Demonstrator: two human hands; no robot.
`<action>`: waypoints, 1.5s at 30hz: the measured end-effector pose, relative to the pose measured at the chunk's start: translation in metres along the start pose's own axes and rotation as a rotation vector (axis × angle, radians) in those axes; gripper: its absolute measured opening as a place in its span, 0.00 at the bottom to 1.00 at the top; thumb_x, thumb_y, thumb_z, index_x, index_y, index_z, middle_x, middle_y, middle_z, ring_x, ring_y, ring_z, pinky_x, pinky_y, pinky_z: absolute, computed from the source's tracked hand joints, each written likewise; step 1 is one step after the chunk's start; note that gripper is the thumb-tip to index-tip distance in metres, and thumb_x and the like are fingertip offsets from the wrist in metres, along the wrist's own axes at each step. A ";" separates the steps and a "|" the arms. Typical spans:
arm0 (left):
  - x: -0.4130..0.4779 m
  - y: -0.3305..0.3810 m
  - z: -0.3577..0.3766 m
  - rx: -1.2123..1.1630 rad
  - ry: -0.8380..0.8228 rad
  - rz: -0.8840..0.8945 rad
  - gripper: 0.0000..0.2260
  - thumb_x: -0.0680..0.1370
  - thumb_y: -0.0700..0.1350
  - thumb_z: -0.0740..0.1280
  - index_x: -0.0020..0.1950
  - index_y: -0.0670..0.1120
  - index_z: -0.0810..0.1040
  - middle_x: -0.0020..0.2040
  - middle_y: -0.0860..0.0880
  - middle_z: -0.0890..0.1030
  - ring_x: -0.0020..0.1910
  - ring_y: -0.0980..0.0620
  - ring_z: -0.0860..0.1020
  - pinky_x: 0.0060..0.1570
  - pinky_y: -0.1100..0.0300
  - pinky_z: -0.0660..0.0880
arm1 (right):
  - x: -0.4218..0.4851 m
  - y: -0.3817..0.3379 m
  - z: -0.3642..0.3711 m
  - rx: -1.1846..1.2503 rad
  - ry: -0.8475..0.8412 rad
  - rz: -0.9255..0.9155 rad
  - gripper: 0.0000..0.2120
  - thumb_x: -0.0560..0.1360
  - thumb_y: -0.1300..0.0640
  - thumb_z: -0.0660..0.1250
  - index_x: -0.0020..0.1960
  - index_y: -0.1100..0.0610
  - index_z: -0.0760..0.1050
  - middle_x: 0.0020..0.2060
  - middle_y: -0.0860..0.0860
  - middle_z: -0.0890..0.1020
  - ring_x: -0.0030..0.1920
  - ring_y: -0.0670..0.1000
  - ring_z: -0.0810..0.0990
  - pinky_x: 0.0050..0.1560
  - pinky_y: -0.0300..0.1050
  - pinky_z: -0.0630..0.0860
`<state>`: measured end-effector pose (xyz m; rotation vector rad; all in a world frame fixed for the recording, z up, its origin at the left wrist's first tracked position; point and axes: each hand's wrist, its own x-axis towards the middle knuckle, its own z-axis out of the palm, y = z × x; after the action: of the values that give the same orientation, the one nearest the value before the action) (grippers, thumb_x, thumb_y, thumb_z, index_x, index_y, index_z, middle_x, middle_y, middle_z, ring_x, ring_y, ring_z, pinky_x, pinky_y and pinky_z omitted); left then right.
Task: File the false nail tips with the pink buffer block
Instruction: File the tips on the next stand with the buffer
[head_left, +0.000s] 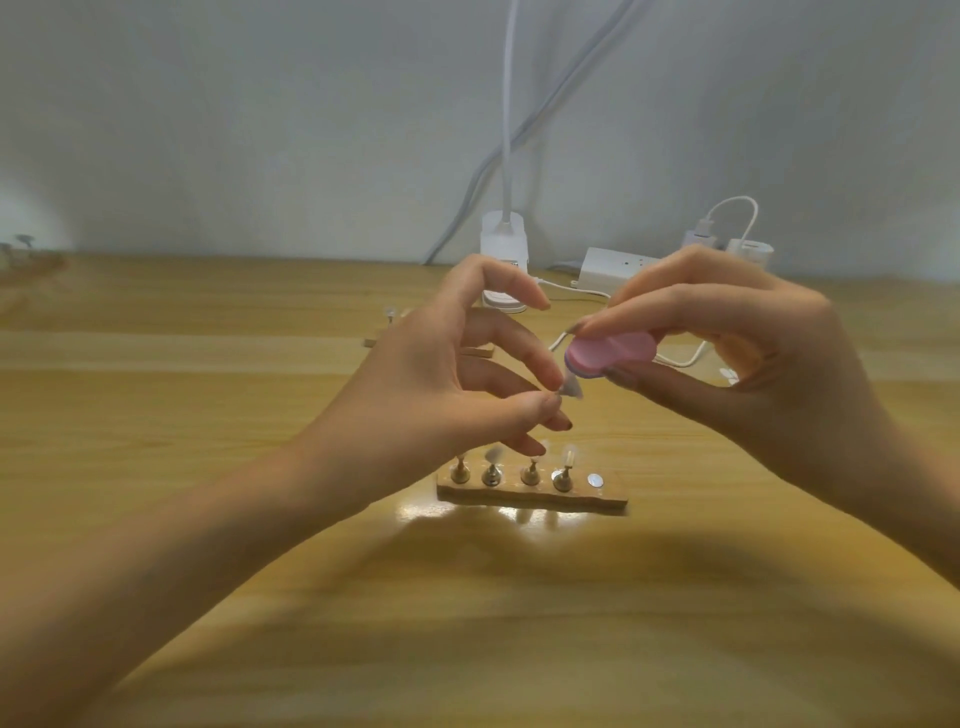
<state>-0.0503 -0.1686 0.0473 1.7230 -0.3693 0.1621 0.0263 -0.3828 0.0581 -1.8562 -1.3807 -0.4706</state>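
Status: mid-task, filing in hand.

- Left hand (447, 384) pinches one nail tip (571, 388) between thumb and fingertip, and the other fingers are loosely spread above. The tip sits just right of frame centre, held up off the table (208, 415).
- Right hand (753, 364) pinches the pink buffer (610, 352) between thumb and fingers. The buffer is at 1 o'clock from the tip, with its lower edge right on it or just above. Motion blur means I can't confirm contact.
- The wooden holder (530, 496) lies at 6 o'clock from the hands. It carries four pegs (491, 474) with tips on them. The fifth spot at its 3 o'clock end shows only a bare metal disc (596, 479), so the held tip likely came from there.
- A second holder (376, 340) at 9 o'clock is mostly hidden behind the left hand, so its contents are unreadable.
- A lamp base (503, 244) and power strip (615, 265) sit at 12 o'clock, clear of the work.

Judgement: one tip of five is under the buffer. The four on the pegs are too blurred to say whether they are filed, so I can't give a done count. At minimum, this tip needs finishing and reseating on the bare disc.
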 end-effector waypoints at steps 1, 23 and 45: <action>0.000 0.000 0.000 0.020 0.004 0.008 0.21 0.74 0.30 0.73 0.62 0.44 0.71 0.44 0.44 0.84 0.41 0.46 0.87 0.35 0.58 0.82 | 0.000 0.000 0.000 0.000 -0.006 0.005 0.10 0.76 0.54 0.70 0.57 0.56 0.81 0.49 0.50 0.80 0.50 0.52 0.81 0.49 0.42 0.77; -0.005 -0.001 0.006 0.071 0.166 0.279 0.19 0.73 0.33 0.74 0.54 0.50 0.70 0.40 0.47 0.84 0.40 0.47 0.86 0.29 0.58 0.80 | -0.002 -0.016 0.003 0.027 0.078 0.011 0.10 0.76 0.59 0.74 0.57 0.56 0.81 0.47 0.55 0.81 0.47 0.55 0.81 0.49 0.46 0.76; -0.010 0.001 0.013 0.000 0.157 0.293 0.18 0.72 0.39 0.76 0.51 0.50 0.69 0.40 0.46 0.84 0.40 0.48 0.86 0.30 0.58 0.81 | -0.004 -0.025 0.011 0.034 0.070 -0.038 0.10 0.75 0.58 0.73 0.56 0.53 0.80 0.45 0.55 0.81 0.47 0.53 0.82 0.50 0.45 0.77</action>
<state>-0.0610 -0.1802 0.0426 1.6367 -0.5030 0.5069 0.0000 -0.3740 0.0570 -1.7725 -1.3710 -0.5238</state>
